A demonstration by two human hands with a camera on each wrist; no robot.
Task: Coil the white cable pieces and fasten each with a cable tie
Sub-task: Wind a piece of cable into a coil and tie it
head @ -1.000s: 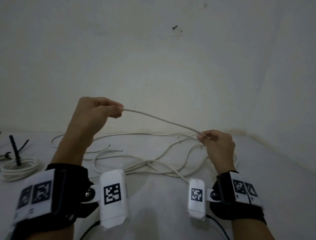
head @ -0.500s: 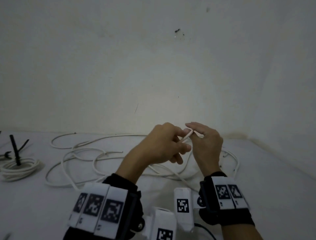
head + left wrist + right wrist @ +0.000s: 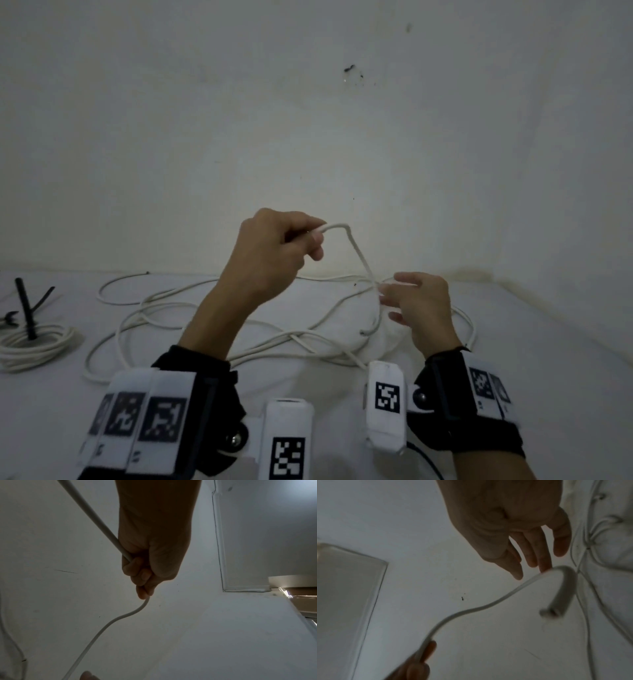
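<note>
Our left hand (image 3: 274, 250) has lifted away toward 11 o'clock, gripping the white cable (image 3: 356, 253), our right hand (image 3: 418, 308) now spread loose, so coiling has barely begun.

right hand (image 3: 510, 524) fingers straight | white cable (image 3: 481, 607) bends at fingertip (image 3: 545, 566)

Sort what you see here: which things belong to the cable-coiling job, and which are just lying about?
Job: white cable gripped by left hand; right hand open beside it; loose cables; tied coil; black cable ties.
Lying about: nothing certain; wall only.
</note>
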